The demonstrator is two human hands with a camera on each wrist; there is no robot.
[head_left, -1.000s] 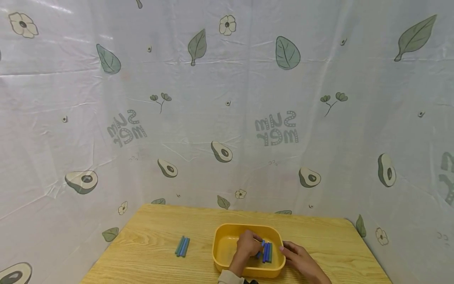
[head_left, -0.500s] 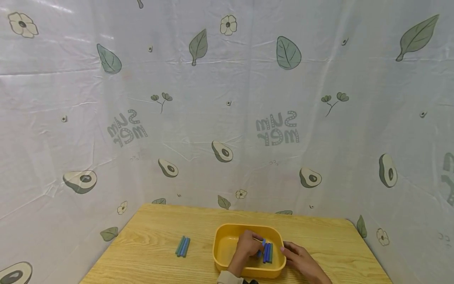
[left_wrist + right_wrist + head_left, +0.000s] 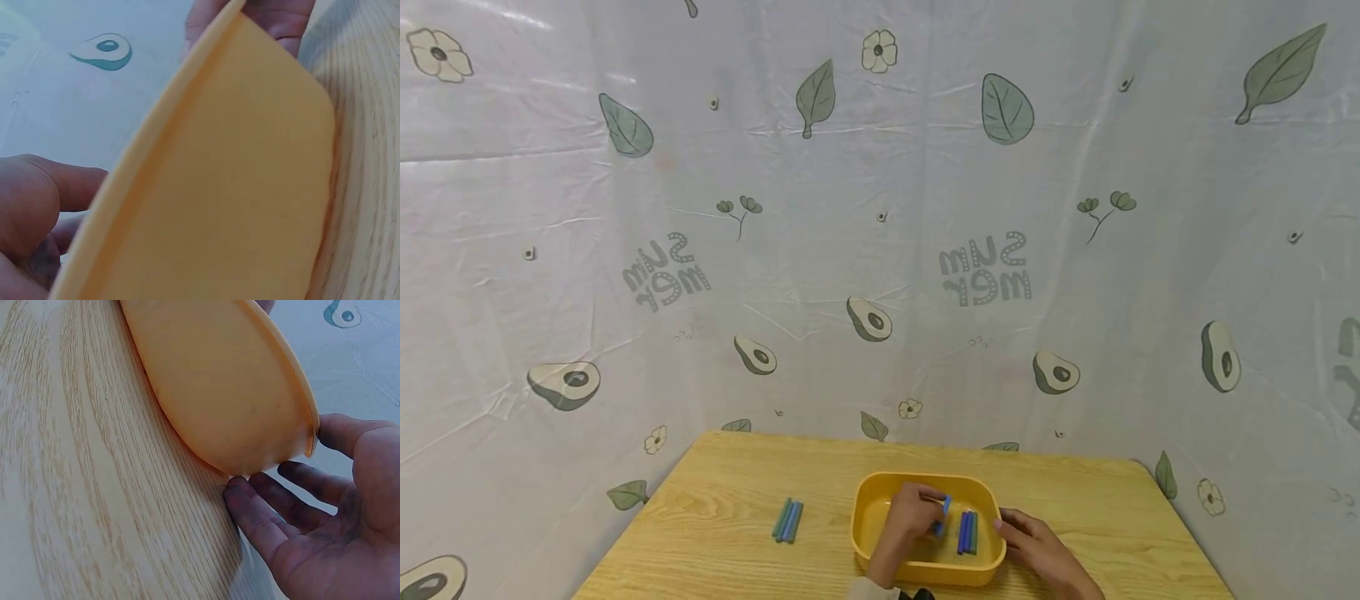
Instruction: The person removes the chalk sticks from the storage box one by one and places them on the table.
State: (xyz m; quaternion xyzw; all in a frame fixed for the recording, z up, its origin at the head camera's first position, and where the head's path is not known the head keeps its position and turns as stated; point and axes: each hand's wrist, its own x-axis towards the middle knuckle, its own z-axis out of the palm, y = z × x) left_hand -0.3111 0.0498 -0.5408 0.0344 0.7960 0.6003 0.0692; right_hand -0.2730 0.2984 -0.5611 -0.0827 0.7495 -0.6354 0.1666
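Observation:
My left hand (image 3: 912, 508) reaches into the yellow plastic box (image 3: 867, 533) and pinches a light blue stick (image 3: 946, 507); its fingertips are partly hidden behind the hand. In the left wrist view the box wall (image 3: 219, 156) covers most of that hand's work. To the right, inside the box, dark blue and green sticks (image 3: 967, 533) lie side by side. At the box's right end my right hand (image 3: 1037, 548) holds the rim, its thumb on the edge and its fingers against the outer wall, as the right wrist view shows.
A small row of green and blue sticks (image 3: 787, 521) lies on the wooden table (image 3: 715, 517) left of the box. A pale curtain (image 3: 910, 350) printed with avocados and leaves hangs behind and around the table.
My left hand has moved slightly left inside the box, taking the light blue stick away from the dark blue and green ones. My right hand stays at the rim.

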